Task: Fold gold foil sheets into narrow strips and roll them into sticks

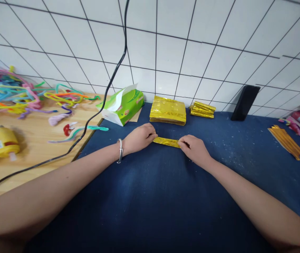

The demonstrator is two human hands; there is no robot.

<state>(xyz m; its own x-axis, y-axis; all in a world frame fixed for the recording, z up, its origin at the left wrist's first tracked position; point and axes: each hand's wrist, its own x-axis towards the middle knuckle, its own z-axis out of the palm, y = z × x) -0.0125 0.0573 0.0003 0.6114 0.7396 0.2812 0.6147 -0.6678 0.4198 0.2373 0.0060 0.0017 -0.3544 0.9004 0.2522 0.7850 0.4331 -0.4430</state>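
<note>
A narrow strip of gold foil paper (167,142) stretches between my two hands, just above or on the dark blue table surface; I cannot tell if it touches. My left hand (140,137), with a silver bangle at the wrist, pinches the strip's left end. At its right end, my right hand (194,149) closes thumb and fingers on it. Directly behind stands a thick stack of gold foil paper (167,110). Beside that stack, to the right, lies a small pile of folded gold strips (202,109).
A green tissue pack (125,105) sits at the back left. A black cable (110,82) hangs across the left side. Pipe cleaners (31,96) and a yellow glue gun (2,144) lie on the wooden table. At right are a black upright object (245,103) and gold-brown strips (288,141).
</note>
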